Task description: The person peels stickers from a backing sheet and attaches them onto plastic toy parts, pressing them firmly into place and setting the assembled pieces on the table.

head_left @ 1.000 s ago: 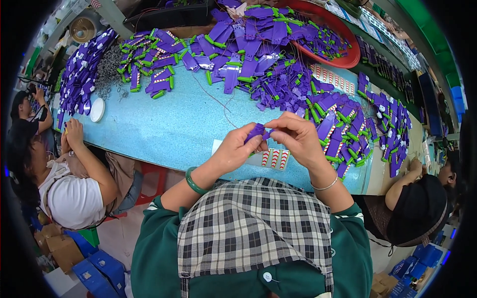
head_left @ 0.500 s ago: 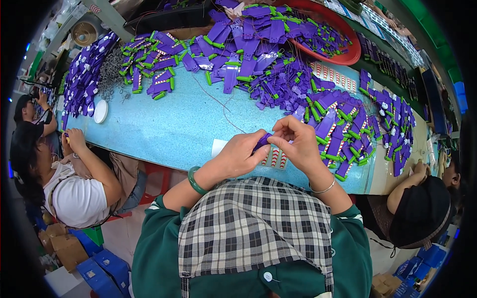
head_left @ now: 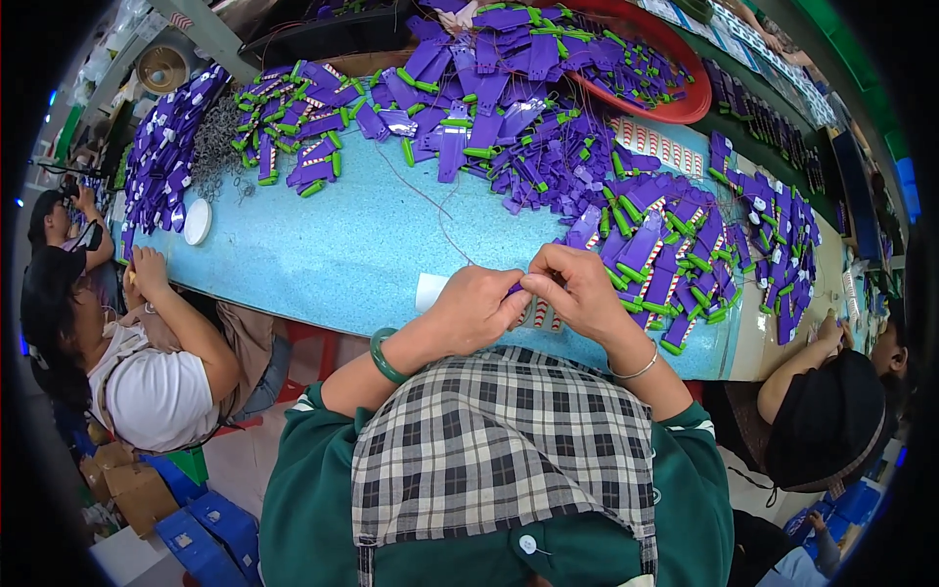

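My left hand [head_left: 475, 309] is closed in a pinch round a small purple plastic piece [head_left: 514, 289], mostly hidden by the fingers. My right hand [head_left: 579, 295] meets it, thumb and forefinger pinched at the piece's right end. Below the fingers lies a sheet of red-and-white chevron stickers [head_left: 543, 315], partly covered by the hands. A small white paper [head_left: 428, 292] rests beside my left hand. Right of my right hand spreads a pile of flat purple parts with green ends [head_left: 653, 256], some with striped stickers.
Heaps of purple parts [head_left: 486, 127] cover the back of the blue table [head_left: 333, 230]. A red basin [head_left: 696, 98] of parts stands behind, near another sticker sheet [head_left: 650, 145]. A white round lid [head_left: 199, 222] lies left. Co-workers sit left [head_left: 156, 386] and right [head_left: 822, 421].
My right hand has moved slightly left, and the fingertips of both hands have come together. Less of the purple piece shows now. Another person has come into view at the lower right.
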A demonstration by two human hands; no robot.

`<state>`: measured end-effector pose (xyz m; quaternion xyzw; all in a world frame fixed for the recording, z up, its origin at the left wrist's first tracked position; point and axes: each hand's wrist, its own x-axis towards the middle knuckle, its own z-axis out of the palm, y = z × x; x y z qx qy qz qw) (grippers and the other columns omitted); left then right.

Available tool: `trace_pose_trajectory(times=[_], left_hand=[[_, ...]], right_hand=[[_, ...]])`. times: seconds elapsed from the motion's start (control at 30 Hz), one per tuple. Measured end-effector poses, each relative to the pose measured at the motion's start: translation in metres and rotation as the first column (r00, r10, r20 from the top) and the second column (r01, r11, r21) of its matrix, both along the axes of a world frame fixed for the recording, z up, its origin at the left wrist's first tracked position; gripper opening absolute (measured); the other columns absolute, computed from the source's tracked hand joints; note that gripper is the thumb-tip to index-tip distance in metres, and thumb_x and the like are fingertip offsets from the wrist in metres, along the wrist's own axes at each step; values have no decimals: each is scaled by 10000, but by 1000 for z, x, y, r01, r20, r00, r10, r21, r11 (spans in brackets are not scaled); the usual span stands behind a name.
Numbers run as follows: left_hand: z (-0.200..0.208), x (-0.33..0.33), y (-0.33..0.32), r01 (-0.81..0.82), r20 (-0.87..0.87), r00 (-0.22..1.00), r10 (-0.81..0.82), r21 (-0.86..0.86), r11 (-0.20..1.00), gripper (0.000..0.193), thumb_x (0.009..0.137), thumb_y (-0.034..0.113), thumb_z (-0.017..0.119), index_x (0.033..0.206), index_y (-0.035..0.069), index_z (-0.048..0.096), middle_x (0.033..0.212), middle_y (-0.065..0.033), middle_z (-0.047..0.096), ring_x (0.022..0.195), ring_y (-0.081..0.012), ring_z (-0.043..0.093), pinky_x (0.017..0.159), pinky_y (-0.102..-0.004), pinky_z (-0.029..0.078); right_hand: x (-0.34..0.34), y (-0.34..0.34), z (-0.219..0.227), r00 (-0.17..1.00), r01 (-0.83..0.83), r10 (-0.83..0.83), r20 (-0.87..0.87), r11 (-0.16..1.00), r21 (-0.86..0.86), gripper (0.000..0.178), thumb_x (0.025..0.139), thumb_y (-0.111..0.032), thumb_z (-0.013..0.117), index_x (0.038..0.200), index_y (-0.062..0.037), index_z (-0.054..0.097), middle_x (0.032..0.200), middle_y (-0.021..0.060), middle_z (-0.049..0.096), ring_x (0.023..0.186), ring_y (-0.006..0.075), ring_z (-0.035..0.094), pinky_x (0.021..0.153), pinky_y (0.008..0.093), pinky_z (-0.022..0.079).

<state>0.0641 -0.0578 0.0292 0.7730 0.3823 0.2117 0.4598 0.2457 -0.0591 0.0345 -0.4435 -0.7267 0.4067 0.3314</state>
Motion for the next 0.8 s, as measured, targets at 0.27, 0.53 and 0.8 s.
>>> trace_pose_trajectory(times=[0.27,0.53,0.8], left_hand=[[-8,3,-5,-76,181,974,133,-293,953,247,923,200,454,792,24,569,588,-49,587,540,-166,576,536,-317,447],[-14,-2,10,-52,561,686,463,-597,801,247,954,172,452,1134,14,514,1001,-22,567,907,-95,537,830,-265,433],[-16,-3,18,-55,508,685,522,-678,733,197,939,149,490,1076,39,577,903,16,569,808,-60,524,747,-218,439]], right_hand=[[-11,0,-16,987,99,-107,-117,993,-68,204,836,-180,639,759,-7,566,634,59,554,561,141,544,506,287,429],[-11,9,-18,840,-87,-145,-523,916,-393,490,832,-124,645,1245,-27,400,853,16,529,808,93,524,711,242,432],[47,15,11,228,-80,-334,-915,930,-359,625,879,-296,592,1376,-85,278,984,76,576,891,163,559,726,273,481]])
